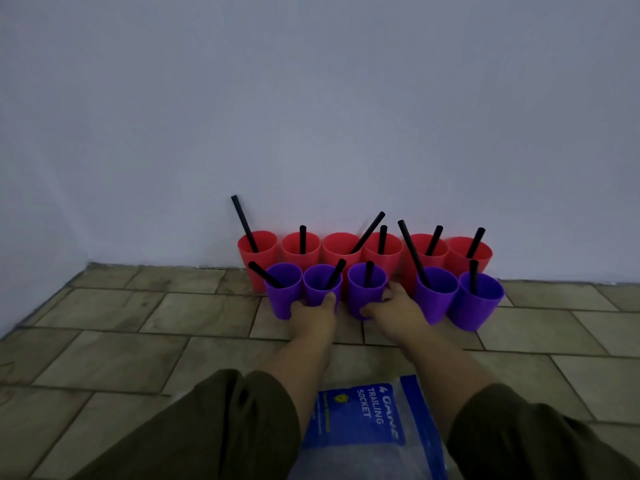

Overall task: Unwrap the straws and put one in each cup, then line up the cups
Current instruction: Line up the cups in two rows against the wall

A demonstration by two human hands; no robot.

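Several red cups (341,249) stand in a row against the wall, each with a black straw (244,223) in it. In front of them stands a row of several purple cups, also with black straws. My left hand (313,315) grips the second purple cup (322,284) from the left, thumb on its right side. My right hand (393,311) grips the third purple cup (366,289), fingers round its base and right side. A gap separates this cup from the fourth purple cup (437,294).
The cups stand on a tiled floor (138,341) where it meets a plain pale wall (311,98). A blue and clear plastic bag (367,424) printed "trailing socket" lies near me between my forearms. Dark green sleeves cover both arms.
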